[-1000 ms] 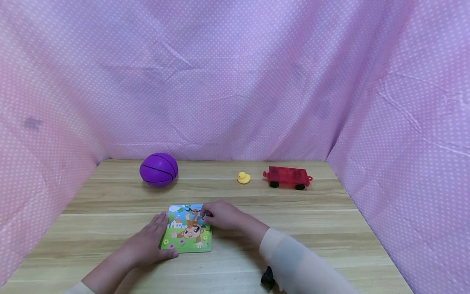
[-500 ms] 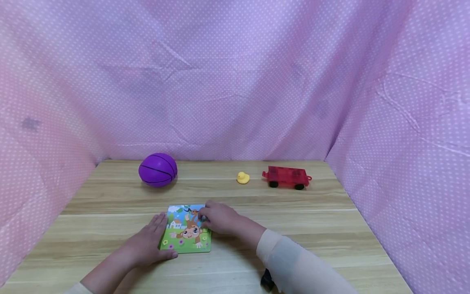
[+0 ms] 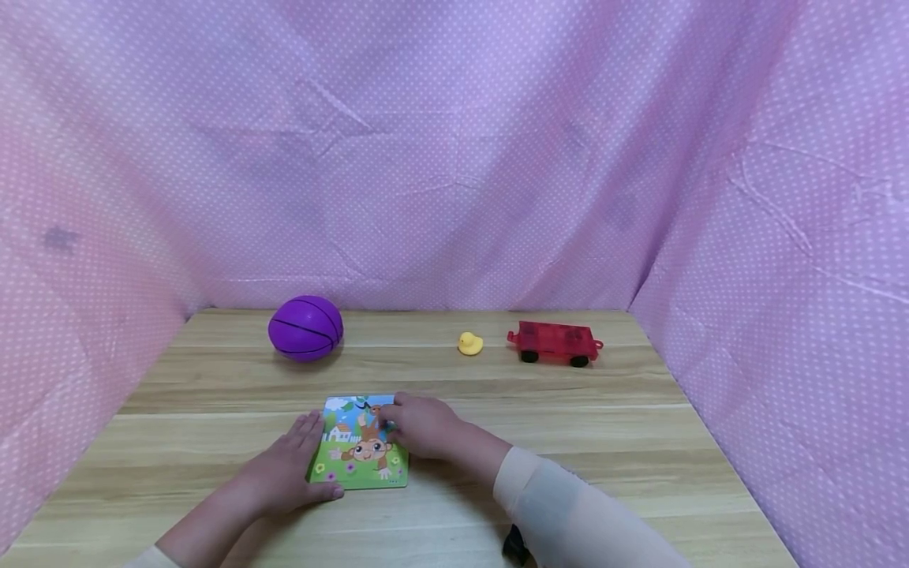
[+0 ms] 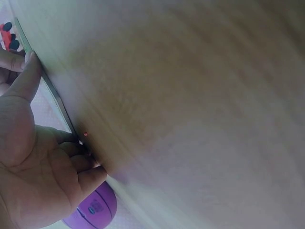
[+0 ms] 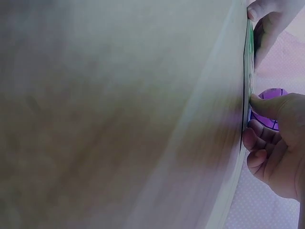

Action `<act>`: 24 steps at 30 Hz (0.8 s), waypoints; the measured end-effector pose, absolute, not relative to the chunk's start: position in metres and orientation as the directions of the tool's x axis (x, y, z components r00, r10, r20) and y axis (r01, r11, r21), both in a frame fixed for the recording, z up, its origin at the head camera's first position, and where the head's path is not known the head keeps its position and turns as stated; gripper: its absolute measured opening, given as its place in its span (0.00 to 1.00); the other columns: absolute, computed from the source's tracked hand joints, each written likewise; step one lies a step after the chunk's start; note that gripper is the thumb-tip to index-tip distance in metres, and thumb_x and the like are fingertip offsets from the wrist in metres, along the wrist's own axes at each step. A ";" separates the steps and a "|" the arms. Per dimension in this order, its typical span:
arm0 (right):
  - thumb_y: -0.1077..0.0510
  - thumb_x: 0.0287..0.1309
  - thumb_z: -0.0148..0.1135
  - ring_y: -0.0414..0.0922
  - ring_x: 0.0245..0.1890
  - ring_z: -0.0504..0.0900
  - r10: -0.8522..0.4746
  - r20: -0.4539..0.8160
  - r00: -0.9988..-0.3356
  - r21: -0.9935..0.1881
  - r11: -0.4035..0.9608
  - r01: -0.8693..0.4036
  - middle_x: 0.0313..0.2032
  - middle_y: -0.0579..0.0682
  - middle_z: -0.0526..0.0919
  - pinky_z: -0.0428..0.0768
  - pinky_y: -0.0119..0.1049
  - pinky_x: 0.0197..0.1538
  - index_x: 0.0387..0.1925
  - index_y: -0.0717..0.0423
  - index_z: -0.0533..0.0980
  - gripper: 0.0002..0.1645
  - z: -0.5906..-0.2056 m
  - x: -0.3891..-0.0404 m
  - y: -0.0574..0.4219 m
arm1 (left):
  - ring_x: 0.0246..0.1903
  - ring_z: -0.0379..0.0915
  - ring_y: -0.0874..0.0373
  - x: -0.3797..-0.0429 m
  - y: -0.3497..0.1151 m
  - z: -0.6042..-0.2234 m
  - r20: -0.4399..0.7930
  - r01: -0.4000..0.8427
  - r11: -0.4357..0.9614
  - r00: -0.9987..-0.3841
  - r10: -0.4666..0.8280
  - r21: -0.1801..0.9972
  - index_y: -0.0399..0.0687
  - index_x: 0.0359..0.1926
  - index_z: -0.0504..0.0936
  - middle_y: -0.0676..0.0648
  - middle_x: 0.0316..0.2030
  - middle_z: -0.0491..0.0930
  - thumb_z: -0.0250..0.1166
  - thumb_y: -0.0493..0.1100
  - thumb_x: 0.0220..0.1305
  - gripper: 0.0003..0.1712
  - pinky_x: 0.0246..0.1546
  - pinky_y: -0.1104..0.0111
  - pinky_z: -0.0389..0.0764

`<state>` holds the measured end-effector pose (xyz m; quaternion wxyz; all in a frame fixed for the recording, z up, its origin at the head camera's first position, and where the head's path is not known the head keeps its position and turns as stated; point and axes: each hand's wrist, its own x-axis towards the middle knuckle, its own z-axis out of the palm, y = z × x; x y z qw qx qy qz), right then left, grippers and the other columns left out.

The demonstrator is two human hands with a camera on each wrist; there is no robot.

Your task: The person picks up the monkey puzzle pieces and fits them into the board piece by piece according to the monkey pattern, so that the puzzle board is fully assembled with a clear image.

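Note:
A square jigsaw puzzle with a monkey picture lies flat on the table. My left hand rests along its left side, fingers straight at the edge and thumb at the near left corner. From the right, my right hand reaches over the puzzle's upper right part, thumb and forefinger pinching a puzzle piece that they mostly hide. In the right wrist view the right thumb comes down on the puzzle's face, and the other fingers are curled beside its edge.
Toward the back of the wooden table are a purple ball at left, a small yellow duck and a red toy wagon. A black object shows beside the right sleeve. Pink dotted cloth surrounds the table.
My right hand has shifted slightly left and down over the puzzle, its fingertips farther in over the picture. My left hand and the puzzle have stayed in place.

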<state>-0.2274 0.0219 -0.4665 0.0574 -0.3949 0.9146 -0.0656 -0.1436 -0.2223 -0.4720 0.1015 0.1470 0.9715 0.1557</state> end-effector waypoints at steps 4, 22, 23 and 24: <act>0.47 0.64 0.63 0.34 0.30 0.71 -0.730 -0.055 -0.681 -0.140 0.681 -0.719 0.37 0.39 0.75 0.71 0.25 0.29 0.48 0.36 0.80 0.11 -0.465 -0.225 0.020 | 0.73 0.43 0.30 -0.143 -0.222 -0.472 -0.158 0.247 0.909 -0.937 0.313 0.337 0.27 0.73 0.53 0.29 0.74 0.48 0.65 0.76 0.48 0.69 0.70 0.39 0.56; 0.46 0.69 0.56 0.36 0.44 0.75 -0.864 -0.073 -0.499 0.063 0.495 -0.867 0.45 0.39 0.79 0.77 0.29 0.49 0.51 0.38 0.81 0.13 -0.457 -0.216 0.030 | 0.73 0.43 0.30 -0.142 -0.221 -0.467 -0.162 0.251 0.909 -0.934 0.318 0.333 0.27 0.73 0.52 0.28 0.74 0.48 0.65 0.75 0.49 0.69 0.70 0.39 0.56; 0.46 0.69 0.56 0.36 0.45 0.74 -0.868 -0.083 -0.490 0.065 0.486 -0.871 0.46 0.38 0.79 0.77 0.29 0.49 0.51 0.38 0.81 0.14 -0.456 -0.214 0.031 | 0.73 0.43 0.30 -0.142 -0.221 -0.467 -0.162 0.252 0.908 -0.934 0.319 0.334 0.27 0.73 0.52 0.28 0.74 0.48 0.65 0.75 0.49 0.69 0.69 0.39 0.56; 0.45 0.69 0.56 0.36 0.46 0.74 -0.870 -0.095 -0.483 0.072 0.478 -0.875 0.47 0.38 0.79 0.77 0.29 0.50 0.52 0.38 0.81 0.14 -0.455 -0.213 0.033 | 0.73 0.43 0.30 -0.142 -0.221 -0.467 -0.165 0.249 0.908 -0.934 0.317 0.336 0.27 0.73 0.52 0.28 0.74 0.48 0.65 0.75 0.50 0.69 0.70 0.39 0.56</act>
